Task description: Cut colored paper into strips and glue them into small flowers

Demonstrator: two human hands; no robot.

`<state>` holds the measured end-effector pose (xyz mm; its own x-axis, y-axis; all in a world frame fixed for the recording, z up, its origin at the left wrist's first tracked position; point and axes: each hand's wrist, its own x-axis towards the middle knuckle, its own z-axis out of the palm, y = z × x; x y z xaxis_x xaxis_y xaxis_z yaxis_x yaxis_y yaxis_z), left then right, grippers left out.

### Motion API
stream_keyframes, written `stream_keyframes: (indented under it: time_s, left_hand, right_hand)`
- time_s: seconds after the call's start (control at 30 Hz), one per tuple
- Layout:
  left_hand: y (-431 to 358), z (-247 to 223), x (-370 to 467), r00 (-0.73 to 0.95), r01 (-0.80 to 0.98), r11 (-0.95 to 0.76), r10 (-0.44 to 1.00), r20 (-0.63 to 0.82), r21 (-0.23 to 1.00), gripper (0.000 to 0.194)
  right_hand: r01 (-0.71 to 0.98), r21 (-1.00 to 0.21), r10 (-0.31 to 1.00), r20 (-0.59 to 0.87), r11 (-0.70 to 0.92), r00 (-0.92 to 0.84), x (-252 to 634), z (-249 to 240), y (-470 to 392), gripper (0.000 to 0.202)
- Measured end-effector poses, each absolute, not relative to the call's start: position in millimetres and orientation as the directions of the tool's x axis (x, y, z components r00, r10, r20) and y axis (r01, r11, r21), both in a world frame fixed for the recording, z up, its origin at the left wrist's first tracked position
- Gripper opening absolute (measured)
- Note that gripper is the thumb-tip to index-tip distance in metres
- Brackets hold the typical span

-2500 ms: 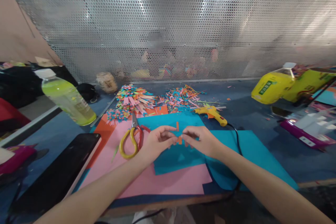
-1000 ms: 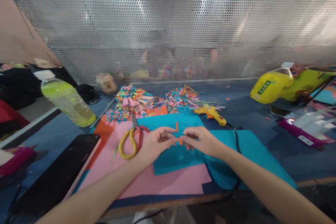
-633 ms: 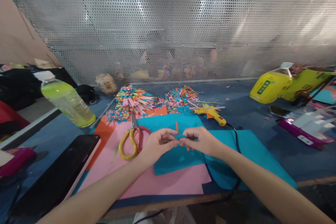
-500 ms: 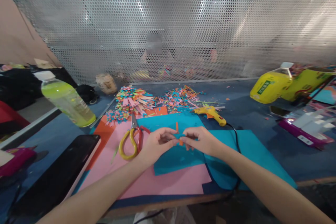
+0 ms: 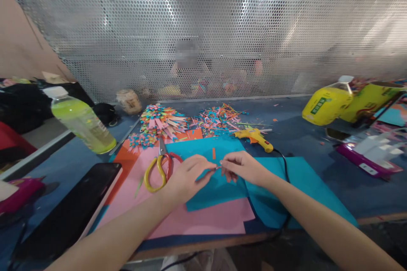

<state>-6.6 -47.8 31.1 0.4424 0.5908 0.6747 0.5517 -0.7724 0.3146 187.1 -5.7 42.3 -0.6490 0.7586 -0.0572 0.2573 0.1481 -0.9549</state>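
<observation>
Above the blue paper sheet (image 5: pixel 210 197), my left hand (image 5: pixel 193 174) pinches a tiny piece between thumb and forefinger; it looks like a thin rolled strip. My right hand (image 5: pixel 240 167) is closed at the fingertips on the right end of that small piece. An orange strip (image 5: pixel 214 153) lies flat on the blue sheet just beyond my fingers. Scissors (image 5: pixel 160 169) with yellow and red handles rest on pink paper (image 5: pixel 127 211), left of my left hand. The yellow glue gun (image 5: pixel 255 136) lies beyond my right hand, its black cord running to the right.
Behind the scissors sit fringed paper pieces (image 5: pixel 159 120) and a pile of coloured strips (image 5: pixel 218 118). A green bottle (image 5: pixel 82 123) and black phone (image 5: pixel 70 207) are at left; a yellow bottle (image 5: pixel 327 103) and purple holder (image 5: pixel 369 161) at right. A perforated metal panel (image 5: pixel 222 21) stands behind.
The orange piece between my hands no longer shows as a broad strip and now looks small and thin. My left fingers have straightened somewhat, and my fingertips have drawn closer together.
</observation>
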Motion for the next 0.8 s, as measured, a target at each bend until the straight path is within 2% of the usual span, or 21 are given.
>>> stream_keyframes:
  time_s: [0.07, 0.13, 0.33, 0.5, 0.63, 0.8]
  left_hand:
    - [-48.0, 30.8, -6.2, 0.475, 0.549, -0.796, 0.548, 0.689, 0.255, 0.018]
    - [-48.5, 31.1, -6.2, 0.483, 0.551, -0.794, 0.553, 0.678, 0.255, 0.019]
    - [-49.5, 32.7, -8.2, 0.288, 0.616, -0.595, 0.781, 0.554, 0.517, 0.015]
    - [-47.4, 29.5, -7.2, 0.125, 0.545, -0.457, 0.874, 0.47, 0.703, 0.02]
    - [-45.9, 30.5, -5.0, 0.081, 0.437, -0.412, 0.903, 0.421, 0.8, 0.021]
    - [-44.1, 33.9, -4.0, 0.05, 0.362, -0.389, 0.916, 0.399, 0.847, 0.021]
  right_hand:
    - [0.248, -0.96, 0.752, -0.065, 0.133, -0.655, 187.2, 42.0, -5.1, 0.035]
    - [0.244, -0.961, 0.752, -0.065, 0.129, -0.656, 187.2, 42.2, -4.9, 0.031]
    - [0.254, -0.951, 0.827, 0.004, 0.177, -0.562, 187.7, 44.8, -3.5, 0.028]
    - [0.219, -0.956, 0.834, 0.044, 0.195, -0.55, 188.0, 44.6, -2.0, 0.03]
    - [0.191, -0.964, 0.821, 0.045, 0.185, -0.57, 187.6, 46.1, -2.9, 0.031]
    - [0.188, -0.966, 0.827, 0.042, 0.176, -0.56, 187.1, 48.7, -4.6, 0.032]
